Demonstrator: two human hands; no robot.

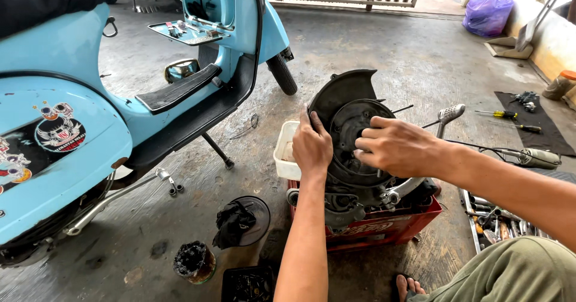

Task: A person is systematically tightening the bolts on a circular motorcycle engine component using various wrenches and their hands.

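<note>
A dark, greasy scooter engine (351,185) rests on a red plastic crate (384,227) in front of me. Its round black fan housing (345,98) faces up towards me. My left hand (312,146) grips the housing's left rim, fingers curled over the edge. My right hand (396,147) is pressed against the circular plate (354,125) inside the housing, fingers bent; whether it pinches a small part is hidden.
A light blue scooter (90,116) stands at the left on its stand. A white tub (284,152), a rag on a black disc (240,221) and a grimy can (194,261) lie nearby. Screwdrivers (510,119) on a black mat and a tool tray (495,224) sit right. A purple bag (487,11) sits at the back.
</note>
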